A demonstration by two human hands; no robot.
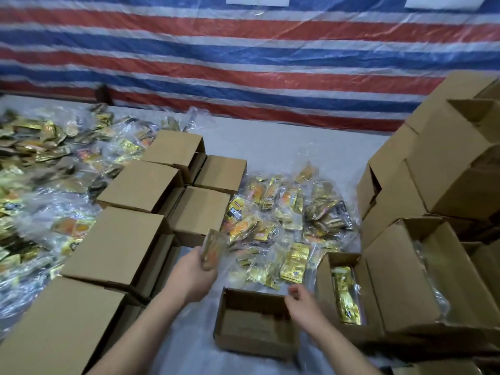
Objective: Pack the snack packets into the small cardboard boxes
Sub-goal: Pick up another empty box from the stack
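Note:
A small open cardboard box lies in front of me with nothing inside it. My left hand grips a snack packet, orange and gold in clear wrap, held just left of and above the box. Over the box's right rim hovers my right hand, fingers loosely curled and holding nothing. A pile of snack packets in clear plastic lies just beyond the box. To the right, another open box holds gold packets.
Closed small boxes stand in rows on my left. A larger heap of packets spreads at the far left. Stacked open cartons rise on the right. A striped red, white and blue tarp hangs behind.

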